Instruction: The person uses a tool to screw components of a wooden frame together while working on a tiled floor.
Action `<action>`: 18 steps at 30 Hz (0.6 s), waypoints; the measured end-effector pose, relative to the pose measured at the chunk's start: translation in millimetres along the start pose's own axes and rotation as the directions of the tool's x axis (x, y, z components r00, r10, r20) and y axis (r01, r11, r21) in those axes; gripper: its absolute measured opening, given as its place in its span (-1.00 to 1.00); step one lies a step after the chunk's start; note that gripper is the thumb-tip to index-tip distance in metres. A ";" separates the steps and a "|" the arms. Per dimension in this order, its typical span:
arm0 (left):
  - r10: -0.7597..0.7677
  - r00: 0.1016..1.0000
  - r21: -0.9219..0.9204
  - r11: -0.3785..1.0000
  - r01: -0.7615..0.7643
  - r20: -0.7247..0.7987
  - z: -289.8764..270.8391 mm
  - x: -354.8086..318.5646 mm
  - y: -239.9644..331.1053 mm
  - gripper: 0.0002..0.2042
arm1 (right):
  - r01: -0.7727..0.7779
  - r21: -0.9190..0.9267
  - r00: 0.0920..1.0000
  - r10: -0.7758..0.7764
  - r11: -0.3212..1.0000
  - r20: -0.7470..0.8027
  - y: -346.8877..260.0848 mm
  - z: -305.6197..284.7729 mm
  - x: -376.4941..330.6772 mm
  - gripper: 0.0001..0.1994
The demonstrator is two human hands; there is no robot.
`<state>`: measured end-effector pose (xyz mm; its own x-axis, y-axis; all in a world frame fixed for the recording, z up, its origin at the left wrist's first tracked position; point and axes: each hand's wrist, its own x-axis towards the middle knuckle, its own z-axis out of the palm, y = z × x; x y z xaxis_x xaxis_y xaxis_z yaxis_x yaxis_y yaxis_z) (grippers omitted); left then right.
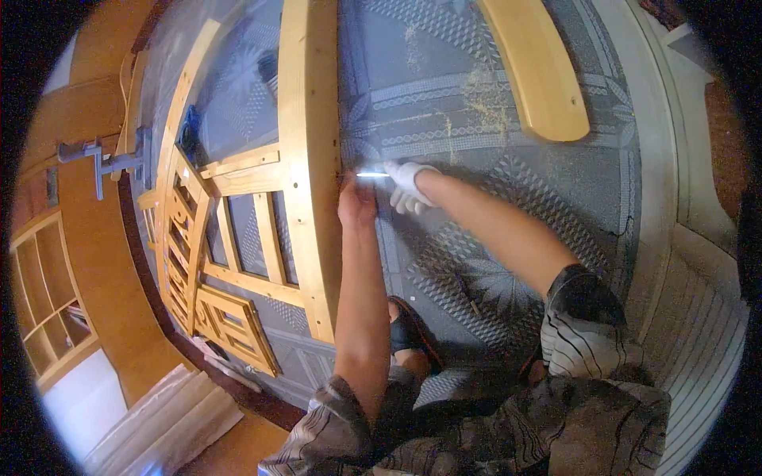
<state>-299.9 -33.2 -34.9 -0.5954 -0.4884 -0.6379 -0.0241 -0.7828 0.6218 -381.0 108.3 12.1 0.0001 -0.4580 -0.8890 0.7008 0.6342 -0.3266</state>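
Head view: the person is sitting on the floor (508, 71), which is covered in a grey patterned sheet, with a pale wooden frame (309, 159) lying flat just in front of them. The frame looks like a piece of furniture laid on its side so that its long curved rail is facing the person and its edge is within easy reach.

The left hand (356, 202) is bare and is pressing against the rail's edge, fingers curled down onto the wood; it seems to be steadying the spot being worked, and I cannot tell whether it is pinching anything small.

The right hand (409, 186) is wearing a white glove and is closed around a slim pale tool (371, 174), whose tip is pointing left at the rail, right beside the left hand. The glove is probably guarding the hand that is driving the tool.

Sawdust (484, 95) is lying scattered on the floor beyond the hands. A separate curved plank (540, 71) is lying apart, further off. A grey clamp (107, 163) is gripping the frame's far side
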 end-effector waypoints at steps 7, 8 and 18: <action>-0.001 0.999 0.011 1.000 0.001 0.038 -0.2 -1.3 -1.1 -0.89 | -0.096 0.679 0.992 0.016 0.728 0.123 6.9 8.2 12.3 -0.66; 0.006 0.999 0.015 1.000 -0.006 0.034 -4.0 -0.3 2.9 -0.89 | -0.078 0.724 0.993 -0.015 0.685 0.121 4.5 12.6 5.0 -0.69; -0.013 1.000 0.088 0.996 0.013 -0.005 2.8 -3.8 4.8 -0.85 | 0.158 0.566 0.977 -0.210 0.809 0.028 -7.7 8.7 13.1 -0.72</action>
<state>-300.0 -34.1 -28.3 -0.5908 -0.4805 -0.6481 -0.1022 -0.7523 0.6509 -380.2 92.0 5.7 -0.1277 -0.5981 -0.7912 0.9707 0.0884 -0.2235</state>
